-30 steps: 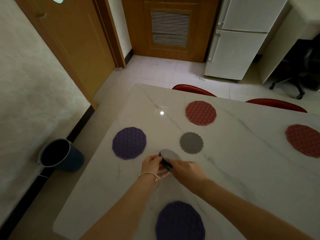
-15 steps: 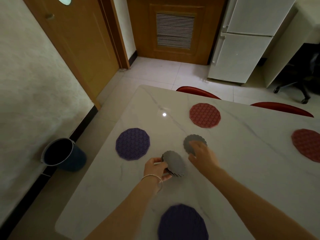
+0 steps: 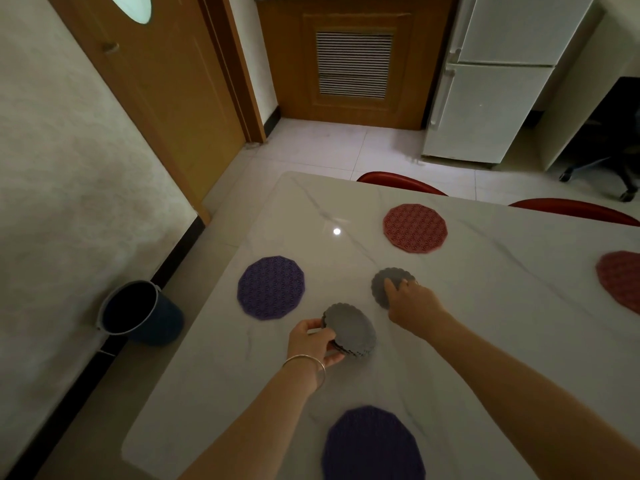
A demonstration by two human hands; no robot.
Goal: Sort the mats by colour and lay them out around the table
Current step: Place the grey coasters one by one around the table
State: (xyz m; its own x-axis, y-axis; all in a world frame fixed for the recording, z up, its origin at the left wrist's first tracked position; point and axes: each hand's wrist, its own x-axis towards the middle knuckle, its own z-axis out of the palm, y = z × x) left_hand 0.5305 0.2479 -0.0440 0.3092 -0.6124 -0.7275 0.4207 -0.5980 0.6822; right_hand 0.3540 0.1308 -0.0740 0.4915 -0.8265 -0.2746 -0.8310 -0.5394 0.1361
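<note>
Left hand (image 3: 313, 342) grips a stack of grey mats (image 3: 349, 330) by its near-left edge, thumb on top and fingers curled beneath, holding it tilted just above the table (image 3: 502, 323) near centre. Right hand (image 3: 410, 303) lies on a single grey mat (image 3: 382, 285) that sits flat on the table at about 1 o'clock from the stack; the fingers touch its right part, but whether they press flat or pinch the rim cannot be told.

Two purple mats lie already placed: one (image 3: 270, 287) at 10 o'clock from the stack, one (image 3: 372, 445) at 6 o'clock by the near edge. Two red mats lie at 1 o'clock (image 3: 415, 227) and at 3 o'clock (image 3: 621, 280), the latter cut by the frame edge.

Handling, as judged: the grey mats appear thin, light and flexible, with scalloped rims, probably silicone or similar. A single mat is best lifted by pinching at the rim. The stack may shed or fan its lower mats if the edge grip loosens; the polished table may let a laid mat slide.

Markings: no brand, label or writing is legible on any mat or surface.
</note>
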